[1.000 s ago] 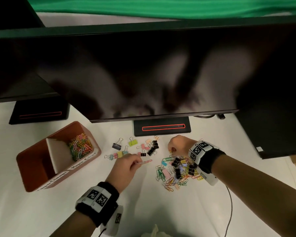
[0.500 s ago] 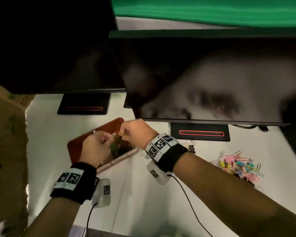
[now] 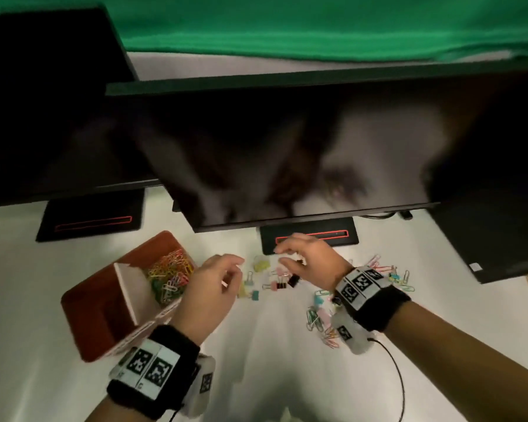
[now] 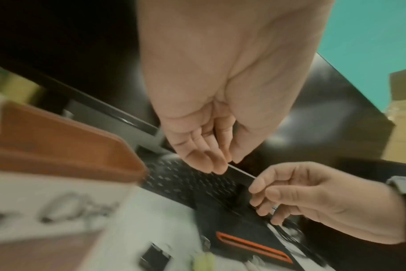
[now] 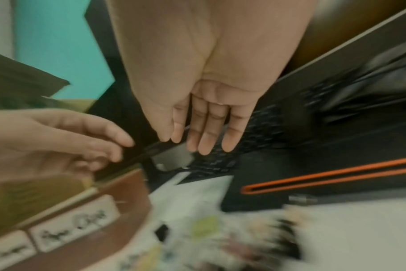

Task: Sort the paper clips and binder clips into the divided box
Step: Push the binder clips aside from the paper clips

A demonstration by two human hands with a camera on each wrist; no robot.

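Note:
The brown divided box [image 3: 83, 303] stands at the left; its far compartment holds several coloured paper clips [image 3: 169, 274], and the near compartment looks dark. Loose binder clips [image 3: 276, 283] lie just right of the box. A mixed pile of paper clips [image 3: 319, 318] spreads further right, partly hidden under my right wrist. My left hand [image 3: 233, 271] hovers beside the box's right wall, fingers relaxed and holding nothing [image 4: 220, 165]. My right hand [image 3: 279, 255] floats above the binder clips with straight fingers, also holding nothing [image 5: 197, 143].
Two dark monitors overhang the back of the white table [image 3: 272, 376]. Their black stands [image 3: 308, 236] [image 3: 92, 219] with red outlines sit behind the box and clips. A thin black cable [image 3: 400, 379] trails from my right wrist. Another dark monitor stands at the right.
Half a second ago both hands were over the box's paper clip compartment, pinching clips. Now both have moved right, off the box, and hold nothing.

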